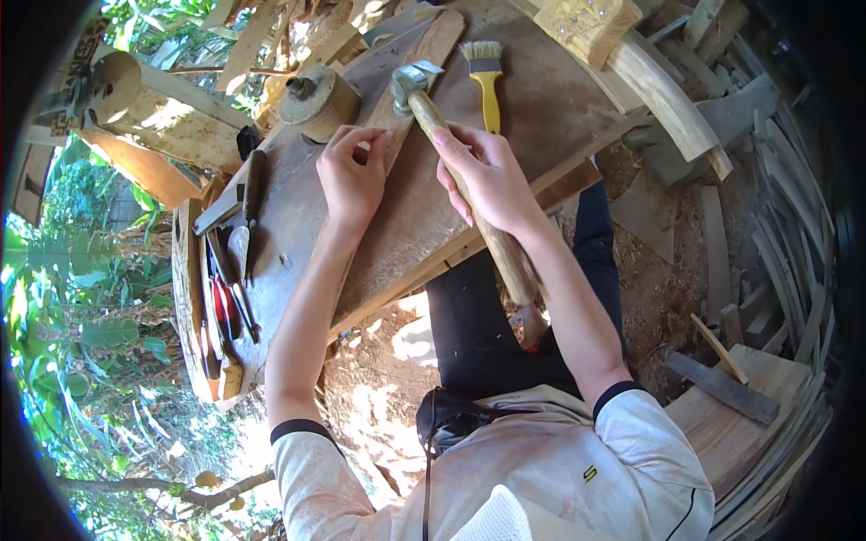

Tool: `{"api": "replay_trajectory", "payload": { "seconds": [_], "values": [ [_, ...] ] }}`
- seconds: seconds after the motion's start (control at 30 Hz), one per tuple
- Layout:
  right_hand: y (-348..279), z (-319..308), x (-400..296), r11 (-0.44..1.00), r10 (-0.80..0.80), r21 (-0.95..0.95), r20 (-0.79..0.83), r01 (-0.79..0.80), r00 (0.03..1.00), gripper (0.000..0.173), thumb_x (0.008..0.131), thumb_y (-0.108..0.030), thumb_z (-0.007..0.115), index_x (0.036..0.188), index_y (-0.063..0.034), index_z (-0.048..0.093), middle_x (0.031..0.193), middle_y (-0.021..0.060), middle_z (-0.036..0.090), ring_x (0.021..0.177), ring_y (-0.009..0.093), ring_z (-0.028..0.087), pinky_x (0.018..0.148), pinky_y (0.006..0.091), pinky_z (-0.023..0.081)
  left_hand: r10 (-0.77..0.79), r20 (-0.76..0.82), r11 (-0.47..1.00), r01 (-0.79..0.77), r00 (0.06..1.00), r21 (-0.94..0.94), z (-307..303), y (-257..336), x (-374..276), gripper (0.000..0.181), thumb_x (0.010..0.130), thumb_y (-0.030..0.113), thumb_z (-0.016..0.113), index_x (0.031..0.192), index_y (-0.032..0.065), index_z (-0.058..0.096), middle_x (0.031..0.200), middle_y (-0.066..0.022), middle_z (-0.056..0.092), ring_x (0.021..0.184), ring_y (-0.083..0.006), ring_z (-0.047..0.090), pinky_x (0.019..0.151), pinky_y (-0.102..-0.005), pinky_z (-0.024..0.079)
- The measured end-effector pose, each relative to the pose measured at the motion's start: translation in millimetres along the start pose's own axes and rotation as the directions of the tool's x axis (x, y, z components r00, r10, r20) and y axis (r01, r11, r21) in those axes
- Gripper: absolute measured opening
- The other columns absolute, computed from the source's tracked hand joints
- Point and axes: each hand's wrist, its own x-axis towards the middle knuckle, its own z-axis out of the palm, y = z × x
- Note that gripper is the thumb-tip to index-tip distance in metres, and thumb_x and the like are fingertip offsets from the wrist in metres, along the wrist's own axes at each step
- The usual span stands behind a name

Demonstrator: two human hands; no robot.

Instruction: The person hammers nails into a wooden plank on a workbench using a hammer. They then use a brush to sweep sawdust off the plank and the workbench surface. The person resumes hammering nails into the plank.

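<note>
My right hand [484, 172] grips the wooden handle of a hammer [497, 250]. Its grey metal head [411, 80] hangs over a long narrow wooden board [433, 51]. The handle slants down past the table edge, above my lap. On the board's left side, my left hand [352, 172] has thumb and forefinger pinched together. A small dark speck shows at those fingertips, too small to name. Beyond the right hand lies a paintbrush [486, 84] with a yellow handle and pale bristles.
A round wooden block [321, 101] with a metal piece on top stands on the worn table [413, 230]. Along its left edge lie a trowel [239, 250], red-handled pliers [222, 301] and other tools. A curved timber [666, 101] is at upper right; wood strips [785, 257] line the right.
</note>
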Motion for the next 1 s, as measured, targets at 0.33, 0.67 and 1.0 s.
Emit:
{"api": "replay_trajectory", "payload": {
  "seconds": [0.33,0.67,1.0],
  "values": [
    [-7,16,-7,0.999,0.012,-0.047,0.058,-0.009,0.998,0.05,0.109,-0.039,0.054,0.137,0.0028,0.059,0.065,-0.0014,0.054,0.043,0.005,0.049,0.037,0.0233,0.038,0.053,-0.023,0.998,-0.054,0.998,-0.024,2,-4,0,0.009,0.087,0.004,0.076,0.093,-0.0026,0.076,0.087,-0.0114,0.071,0.059,-0.0189,0.065,0.059,-0.0318,0.051],
    [-2,15,-5,0.999,0.008,-0.051,0.046,-0.006,0.999,0.049,0.11,-0.039,0.053,0.135,0.0029,0.059,0.065,-0.0009,0.054,0.042,0.006,0.049,0.037,0.0239,0.038,0.038,-0.019,0.999,-0.038,0.999,-0.03,0,-2,-1,0.009,0.087,0.004,0.076,0.093,-0.0026,0.076,0.087,-0.0116,0.071,0.06,-0.0198,0.065,0.06,-0.0315,0.051],
    [8,10,1,0.999,0.032,-0.025,0.03,-0.031,0.999,0.053,0.109,-0.042,0.052,0.133,0.0046,0.058,0.065,-0.0006,0.053,0.042,0.007,0.05,0.037,0.0247,0.04,-0.06,0.024,0.998,0.06,0.998,0.0,0,-5,3,0.011,0.089,0.006,0.076,0.097,-0.0023,0.076,0.09,-0.0102,0.072,0.062,-0.0157,0.066,0.061,-0.0297,0.051]
  ]
}}
